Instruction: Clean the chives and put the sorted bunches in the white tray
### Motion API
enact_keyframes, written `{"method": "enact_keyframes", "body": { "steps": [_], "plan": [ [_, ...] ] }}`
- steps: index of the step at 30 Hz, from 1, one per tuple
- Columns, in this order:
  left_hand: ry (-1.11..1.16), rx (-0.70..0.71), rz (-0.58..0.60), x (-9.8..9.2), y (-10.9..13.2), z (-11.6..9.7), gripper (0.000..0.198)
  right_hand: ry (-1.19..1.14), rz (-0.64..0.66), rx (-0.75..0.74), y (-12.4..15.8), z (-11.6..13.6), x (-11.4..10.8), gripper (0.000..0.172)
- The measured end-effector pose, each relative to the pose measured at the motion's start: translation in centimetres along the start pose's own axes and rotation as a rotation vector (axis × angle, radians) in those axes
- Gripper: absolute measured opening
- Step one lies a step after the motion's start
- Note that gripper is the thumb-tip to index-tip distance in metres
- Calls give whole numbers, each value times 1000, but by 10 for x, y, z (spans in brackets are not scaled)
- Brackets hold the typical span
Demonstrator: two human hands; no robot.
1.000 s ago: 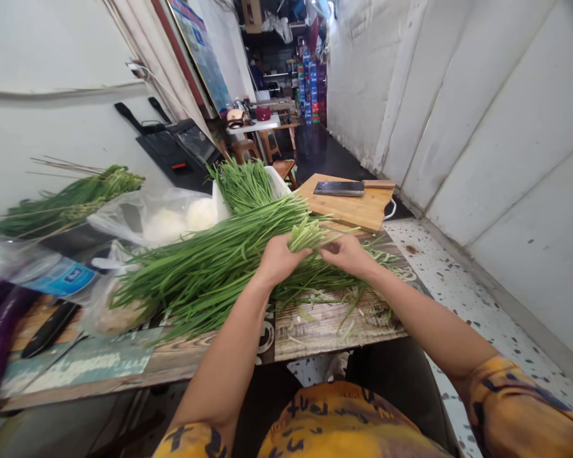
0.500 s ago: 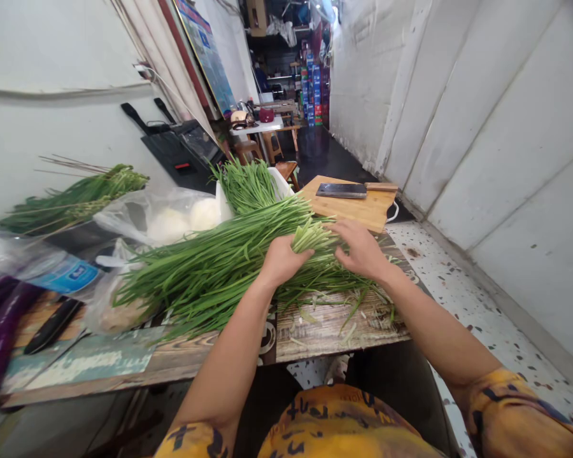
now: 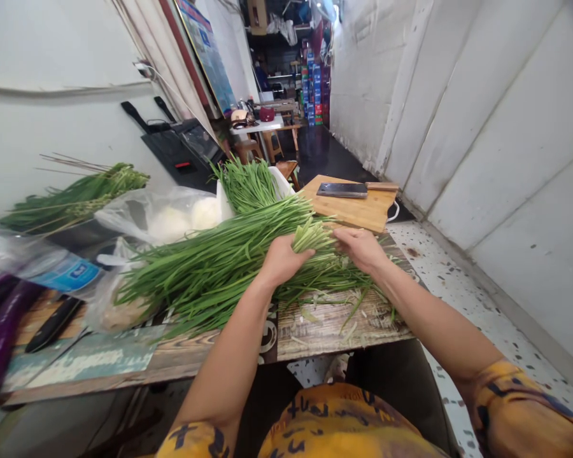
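Note:
My left hand (image 3: 285, 259) is closed round a bunch of garlic chives (image 3: 314, 235), its pale cut ends pointing right and its green leaves trailing left. Close by those pale ends, my right hand (image 3: 360, 247) has its thumb and fingertips pinched together; what is between them is too small to make out. Under and behind the hands lies a big heap of the same chives (image 3: 191, 267) across the table. Scraps of leaf and pale peelings (image 3: 310, 315) litter the wooden-patterned tabletop (image 3: 305, 343) in front.
A cleaver (image 3: 342, 190) rests on a cutting board (image 3: 377, 216) at the back right. More chives fill a white container (image 3: 284, 181). To the left are bagged white vegetables (image 3: 203, 213), a plastic bottle (image 3: 71, 273), a black-handled knife (image 3: 52, 326) and purple eggplants (image 3: 7, 337).
My right hand has lowered slightly, and its spread fingers have come together in a pinch near the stem ends. My left hand keeps its hold on the chives.

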State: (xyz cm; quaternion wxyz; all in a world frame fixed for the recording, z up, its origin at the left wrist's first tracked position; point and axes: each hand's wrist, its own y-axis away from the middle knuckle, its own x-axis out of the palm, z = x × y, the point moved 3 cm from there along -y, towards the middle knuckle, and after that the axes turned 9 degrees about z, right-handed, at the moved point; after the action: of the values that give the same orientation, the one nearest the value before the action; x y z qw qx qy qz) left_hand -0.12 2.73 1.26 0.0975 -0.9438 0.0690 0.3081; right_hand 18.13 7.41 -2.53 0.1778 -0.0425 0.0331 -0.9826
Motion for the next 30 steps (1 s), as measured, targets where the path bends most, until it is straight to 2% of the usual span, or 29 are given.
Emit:
{"method": "enact_keyframes", "body": {
  "steps": [4, 6, 8, 11, 12, 13, 15, 17, 18, 20, 22, 25, 27, 30],
  "plan": [
    [5, -14, -73, -4, 0, 3, 29, 658, -175, 34, -4, 8, -31, 50],
    [14, -15, -91, -5, 0, 4, 29, 867, -233, -16, -3, 13, -36, 55],
    [13, -12, -85, -5, 0, 4, 29, 789, -159, -93, -1, 16, -30, 50],
    [-1, -3, -54, -4, 1, 2, 28, 371, 161, -97, 3, 15, -9, 41],
    [-5, 3, -43, -4, 1, 2, 27, 257, 214, -84, 3, 15, -5, 43],
    [-7, 9, -36, -4, 1, 2, 27, 177, 208, -81, 4, 15, -3, 46],
    [-8, 12, -34, -4, 1, 2, 27, 120, 60, -105, 2, 15, -8, 50],
    [-7, 6, -40, -4, 1, 3, 28, 180, -109, -104, 1, 15, -20, 52],
    [-6, 2, -40, -4, 1, 3, 28, 252, -154, -75, 0, 15, -25, 54],
    [-8, -2, -31, -4, 1, 2, 26, 407, -151, 24, 0, 15, -29, 64],
    [-13, -3, -21, -4, 1, 0, 25, 442, -47, 100, 2, 14, -23, 72],
    [-11, 13, -3, -3, 1, -3, 25, 342, 78, 8, 4, 15, -6, 66],
    [-7, 24, 24, -2, 1, -3, 26, 278, 42, -82, 4, 15, 0, 59],
    [3, 26, 19, -4, 2, -2, 27, 185, -153, -114, 0, 11, -9, 59]
  ]
}}
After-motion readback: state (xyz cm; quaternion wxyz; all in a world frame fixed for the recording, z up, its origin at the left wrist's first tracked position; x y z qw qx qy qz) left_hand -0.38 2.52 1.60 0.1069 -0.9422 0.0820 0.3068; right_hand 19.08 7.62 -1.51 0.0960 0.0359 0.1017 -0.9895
